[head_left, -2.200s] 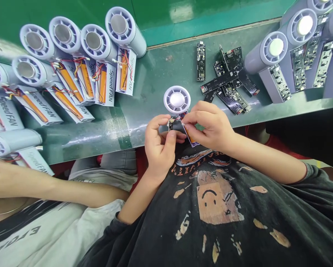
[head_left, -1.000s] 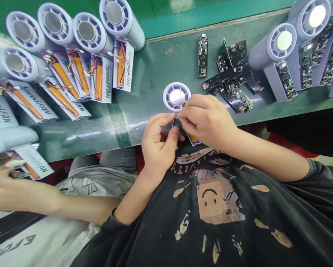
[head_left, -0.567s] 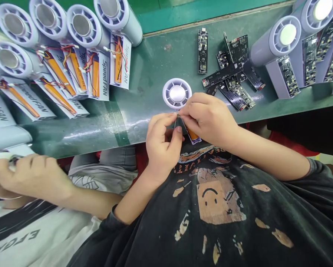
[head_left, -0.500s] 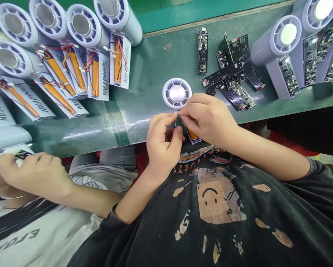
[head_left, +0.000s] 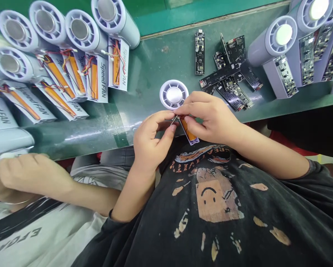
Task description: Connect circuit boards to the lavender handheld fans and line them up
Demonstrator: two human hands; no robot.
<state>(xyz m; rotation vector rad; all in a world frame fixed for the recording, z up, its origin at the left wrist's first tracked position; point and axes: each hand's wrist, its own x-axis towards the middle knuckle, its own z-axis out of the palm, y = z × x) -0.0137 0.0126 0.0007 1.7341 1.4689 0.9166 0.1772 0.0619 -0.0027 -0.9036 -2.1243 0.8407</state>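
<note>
A handheld fan with a pale lilac round head (head_left: 174, 94) lies at the table's near edge, its handle toward me. An orange battery (head_left: 189, 130) shows in the open handle. My left hand (head_left: 152, 139) pinches a thin wire-like piece (head_left: 174, 120) between thumb and fingers, left of the handle. My right hand (head_left: 209, 115) is closed over the joint between head and handle, its fingertips meeting the upper end of that thin piece. Small red wires (head_left: 181, 116) show beneath its fingers. What exactly the right fingertips grip is partly hidden.
Several fans with orange batteries and loose wires (head_left: 94, 79) stand at the left. Black circuit boards (head_left: 230, 74) lie piled right of centre, with a single board (head_left: 200, 52) beside them. Fans fitted with boards (head_left: 286, 76) are at the right. A co-worker's hands (head_left: 30, 174) are at lower left.
My left hand has moved a little left and down, and the thin piece now slants more between the hands. My right hand stays near the fan's joint. The co-worker's hands have shifted slightly.
</note>
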